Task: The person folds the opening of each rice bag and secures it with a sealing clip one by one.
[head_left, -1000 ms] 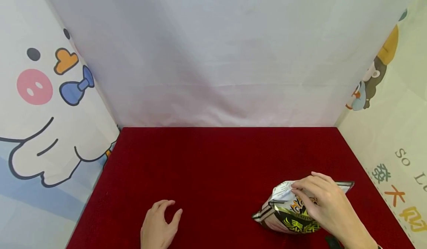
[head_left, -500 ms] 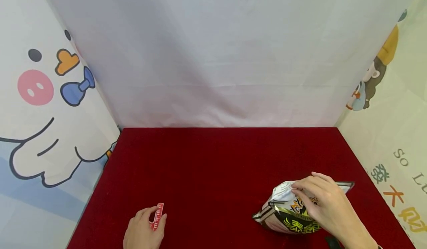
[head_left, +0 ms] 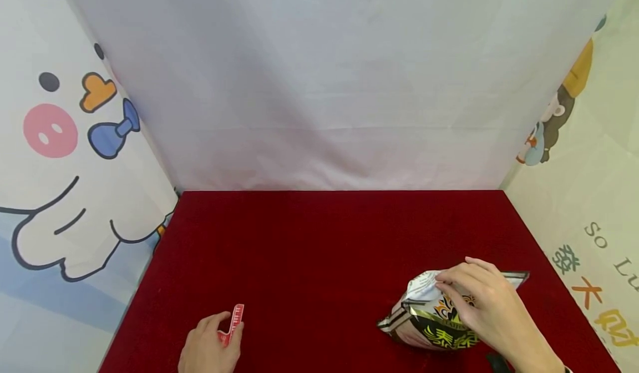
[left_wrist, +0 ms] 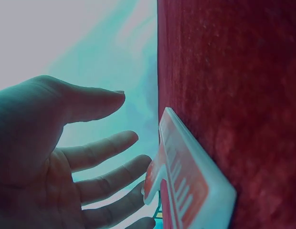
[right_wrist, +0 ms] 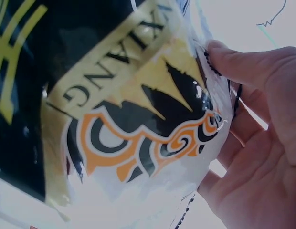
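Observation:
My left hand (head_left: 208,344) is low on the left of the table, its fingers spread and loosely bent. Beside its fingertips stands a flat red piece (head_left: 236,324) with white stripes and a white edge; its exact kind does not show. In the left wrist view the thumb is clear of this red piece (left_wrist: 186,176), while the fingertips come close to it; whether they touch, I cannot tell. On the right, my right hand (head_left: 481,295) pinches the upper part of a plump food bag (head_left: 439,328), printed in black, white and gold. The right wrist view shows the thumb and fingers on either side of the bag (right_wrist: 138,129).
A dark thing (head_left: 498,363) lies partly hidden below the right wrist. The red cloth table (head_left: 319,240) ends at a white cloth wall (head_left: 324,84) behind. Printed cloth walls stand at left (head_left: 55,195) and right (head_left: 574,195).
The left hand has moved left and towards me, and the red piece has come into sight beside it. The right hand and the bag have stayed in place.

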The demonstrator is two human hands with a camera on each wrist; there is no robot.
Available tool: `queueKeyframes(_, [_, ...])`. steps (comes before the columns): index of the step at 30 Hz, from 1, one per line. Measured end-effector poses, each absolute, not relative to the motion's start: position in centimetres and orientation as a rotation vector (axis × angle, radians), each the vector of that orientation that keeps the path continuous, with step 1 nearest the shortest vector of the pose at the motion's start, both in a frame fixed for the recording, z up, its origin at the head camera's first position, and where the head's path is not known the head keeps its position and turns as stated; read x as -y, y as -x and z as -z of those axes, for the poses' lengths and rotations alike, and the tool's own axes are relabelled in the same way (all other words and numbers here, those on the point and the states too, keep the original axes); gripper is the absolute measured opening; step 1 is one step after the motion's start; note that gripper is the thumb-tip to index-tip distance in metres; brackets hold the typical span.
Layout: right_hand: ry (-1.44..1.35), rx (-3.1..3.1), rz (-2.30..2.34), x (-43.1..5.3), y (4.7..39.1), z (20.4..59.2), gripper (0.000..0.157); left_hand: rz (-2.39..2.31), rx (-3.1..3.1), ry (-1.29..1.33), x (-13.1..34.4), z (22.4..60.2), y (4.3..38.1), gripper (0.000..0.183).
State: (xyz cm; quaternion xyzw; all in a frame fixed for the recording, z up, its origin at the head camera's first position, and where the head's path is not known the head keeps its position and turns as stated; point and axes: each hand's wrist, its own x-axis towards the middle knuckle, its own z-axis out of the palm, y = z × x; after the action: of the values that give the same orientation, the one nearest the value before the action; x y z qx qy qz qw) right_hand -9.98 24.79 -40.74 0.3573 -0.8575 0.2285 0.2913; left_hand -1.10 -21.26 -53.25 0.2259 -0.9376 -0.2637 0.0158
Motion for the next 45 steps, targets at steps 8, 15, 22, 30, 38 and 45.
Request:
queueKeyframes(8, [-0.957, 2.281, -0.617, -24.7, 10.1, 41.0, 0.052, 0.809, 3.007, -0.765, 22.2, 53.6, 1.2, 0.055])
queueKeyframes(15, [-0.966, 2.285, -0.616, -24.6, 10.1, 41.0, 0.052, 0.804, 3.033, -0.769, 23.0, 53.9, 1.1, 0.056])
queueKeyframes(22, [-0.957, 2.292, -0.611, -24.7, 10.0, 41.0, 0.052, 0.792, 3.017, -0.791, 23.2, 54.1, 0.9, 0.052])
queueKeyframes(30, [-0.952, 2.285, -0.616, -24.8, 10.0, 41.3, 0.050, 0.758, 3.019, -0.784, 23.4, 53.9, 0.8, 0.047])
queueKeyframes(38, [-0.947, 2.288, -0.609, -24.7, 10.1, 41.0, 0.053, 0.787, 3.054, -0.744, 23.5, 54.1, 1.0, 0.046])
queueKeyframes(45, [-0.948, 2.292, -0.607, -24.7, 10.1, 40.9, 0.052, 0.788, 3.108, -0.732, 24.0, 54.5, 1.2, 0.052])
